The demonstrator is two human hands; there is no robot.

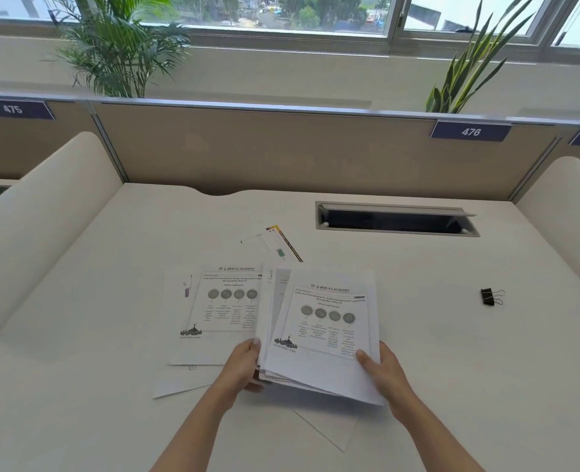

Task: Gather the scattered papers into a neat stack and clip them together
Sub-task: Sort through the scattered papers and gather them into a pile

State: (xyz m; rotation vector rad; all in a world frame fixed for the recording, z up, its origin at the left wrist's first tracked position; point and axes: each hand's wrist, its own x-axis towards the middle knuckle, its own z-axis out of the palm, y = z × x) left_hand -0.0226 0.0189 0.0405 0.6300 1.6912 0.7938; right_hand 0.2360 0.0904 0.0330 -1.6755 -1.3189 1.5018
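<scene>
White desk (pixel 111 301), beige partition (pixel 281 155) behind, tags 475 and 476; windows and two potted plants (pixel 118 52) beyond. Cable hatch (pixel 395 219) open at rear right. Black binder clip (pixel 490 297) lying alone, well right of papers. Partial stack (pixel 322 335) lifted off desk, edges uneven: left hand (pixel 244 364) gripping lower left edge, right hand (pixel 380 367) pinching lower right corner, thumb on top. Loose sheets (pixel 213 311) flat to the left; one coloured sheet (pixel 275 245) behind; another under stack near front.
</scene>
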